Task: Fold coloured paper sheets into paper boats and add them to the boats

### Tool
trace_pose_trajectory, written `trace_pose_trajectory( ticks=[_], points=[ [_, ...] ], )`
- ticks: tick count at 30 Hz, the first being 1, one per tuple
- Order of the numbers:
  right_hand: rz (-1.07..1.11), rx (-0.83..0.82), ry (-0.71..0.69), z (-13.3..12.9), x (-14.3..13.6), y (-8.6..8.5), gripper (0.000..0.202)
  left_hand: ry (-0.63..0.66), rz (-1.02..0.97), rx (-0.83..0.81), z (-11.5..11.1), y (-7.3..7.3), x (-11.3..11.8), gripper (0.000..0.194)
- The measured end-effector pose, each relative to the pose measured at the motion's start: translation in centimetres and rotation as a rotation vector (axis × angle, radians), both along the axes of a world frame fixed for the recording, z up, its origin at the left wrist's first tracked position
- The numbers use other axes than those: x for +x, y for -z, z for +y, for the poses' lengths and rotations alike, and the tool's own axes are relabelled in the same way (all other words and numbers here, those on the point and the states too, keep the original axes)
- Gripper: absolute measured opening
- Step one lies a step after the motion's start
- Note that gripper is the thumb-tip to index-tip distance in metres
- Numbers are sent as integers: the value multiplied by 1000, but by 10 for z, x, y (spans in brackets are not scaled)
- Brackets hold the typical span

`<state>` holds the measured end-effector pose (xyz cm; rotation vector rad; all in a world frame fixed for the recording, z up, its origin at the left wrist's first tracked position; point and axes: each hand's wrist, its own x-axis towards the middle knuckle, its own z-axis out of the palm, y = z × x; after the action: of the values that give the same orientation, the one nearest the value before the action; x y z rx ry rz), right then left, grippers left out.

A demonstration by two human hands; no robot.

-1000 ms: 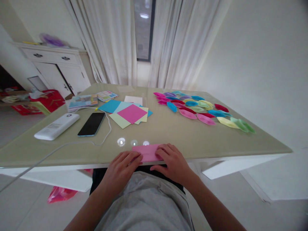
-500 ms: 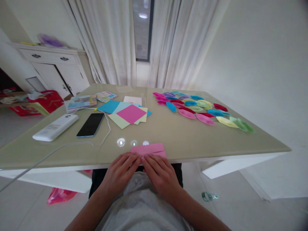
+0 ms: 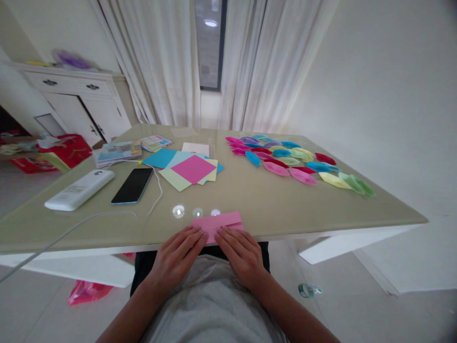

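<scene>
A folded pink paper [image 3: 217, 221] lies flat at the table's front edge, with a crease line running across it. My left hand [image 3: 180, 252] presses on its left part, fingers together. On the right part rests my right hand [image 3: 240, 252], its fingers also together and pressing down. A small gap separates the fingertips of the two hands, and pink paper shows between them. The paper's near edge is partly hidden by the hands. Beyond it lies a spread of coloured sheets with a magenta square [image 3: 193, 169] on top.
Several folded paper pieces [image 3: 303, 176] in many colours lie at the back right. At left are a black phone [image 3: 132, 186], a white device [image 3: 79, 190], a white cable [image 3: 107, 213] and booklets [image 3: 119, 151]. The table [image 3: 285, 209] ends close to my body.
My hands have slid apart along the pink paper, the left one leftward and the right one slightly rightward, showing more of the paper between them.
</scene>
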<state>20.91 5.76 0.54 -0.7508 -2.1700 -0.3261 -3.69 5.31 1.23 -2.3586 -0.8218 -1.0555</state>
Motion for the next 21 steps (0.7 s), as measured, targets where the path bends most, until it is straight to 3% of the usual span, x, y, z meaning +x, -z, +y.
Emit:
trace_pose_trajectory(
  ticks=[14,21],
  points=[
    [58,-8,16,-3,-3,2,32,-21,2,-36,-2,-1,1,27],
    [25,22,15,-2,29,2,33,-4,-8,-39,0,-4,1,24]
  ],
)
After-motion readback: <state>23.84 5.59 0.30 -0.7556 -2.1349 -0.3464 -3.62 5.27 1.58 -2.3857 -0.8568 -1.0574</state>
